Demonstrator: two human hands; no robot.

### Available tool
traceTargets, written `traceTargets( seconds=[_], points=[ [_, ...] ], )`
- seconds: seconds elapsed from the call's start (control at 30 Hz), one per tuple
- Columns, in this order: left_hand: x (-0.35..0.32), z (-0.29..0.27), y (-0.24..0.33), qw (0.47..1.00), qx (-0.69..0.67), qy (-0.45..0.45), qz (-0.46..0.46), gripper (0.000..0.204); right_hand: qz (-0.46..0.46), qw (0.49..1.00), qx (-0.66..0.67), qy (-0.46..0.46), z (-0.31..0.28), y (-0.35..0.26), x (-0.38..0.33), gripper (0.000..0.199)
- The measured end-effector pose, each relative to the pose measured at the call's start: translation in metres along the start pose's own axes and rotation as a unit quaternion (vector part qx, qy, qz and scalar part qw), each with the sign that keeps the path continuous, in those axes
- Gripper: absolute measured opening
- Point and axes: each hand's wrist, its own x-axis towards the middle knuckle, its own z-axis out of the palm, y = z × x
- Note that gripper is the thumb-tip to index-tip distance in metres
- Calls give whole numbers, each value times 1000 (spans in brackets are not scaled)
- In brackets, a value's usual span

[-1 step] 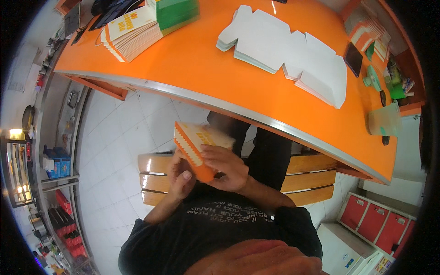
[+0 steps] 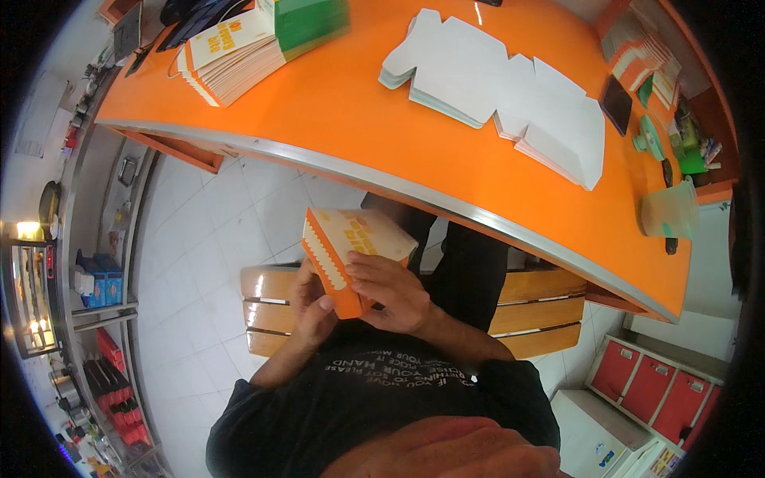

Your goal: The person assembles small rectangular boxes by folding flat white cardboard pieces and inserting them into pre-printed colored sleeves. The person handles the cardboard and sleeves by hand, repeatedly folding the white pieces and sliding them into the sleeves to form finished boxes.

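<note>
**Q:** Item one, please: what is in your hands?

**A:** One carton [image 2: 351, 253], orange and white, held low in front of my chest, below the tabletop [image 2: 374, 135] edge and above the wooden bench [image 2: 526, 307] I sit on. My left hand [image 2: 309, 307] cups its lower end from 7 o'clock, thumb laid on the orange corner. My right hand [image 2: 394, 295] lies over the side at 4 o'clock, its fingers [image 2: 368, 268] pressed onto the panel. Both hands are clasped on the carton, neither slack.

**Q:** Why held there and not on the tabletop?

**A:** My judgement: close to the body, both hands can press the panels from opposite sides. Whether the carton holds anything, I cannot tell; its inside is not shown.

**Q:** Item two: stock on the tabletop?

**A:** At 11 o'clock, a stack of flat printed sleeves [image 2: 231, 56], orange and white like the carton, with a green box [image 2: 311, 24] just beside it. At 1 o'clock, piles of flat white blanks [image 2: 454, 68], fanned and overlapping, running towards 2 o'clock [image 2: 558, 131].

**Q:** Item three: containers?

**A:** At 3 o'clock, a pale green plastic tub [image 2: 668, 211] near the tabletop's end; contents not visible. Beyond it, small green and orange oddments, too small to name. Red-fronted cabinets [image 2: 661, 390] at 5 o'clock, shut.
</note>
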Motion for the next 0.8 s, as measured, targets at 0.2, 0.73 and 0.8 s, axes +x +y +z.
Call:
traceTargets(
  seconds=[0.2,0.73,0.8],
  points=[
    [11,-7,5,996,-49,-52,48,54,-35,999,-13,-31,-10,2,8,33],
    [23,-3,-11,921,267,48,279,23,144,969,183,79,-11,-15,6,14],
    [23,2,-15,910,282,57,299,24,137,970,179,85,-12,-17,6,14]
  ],
)
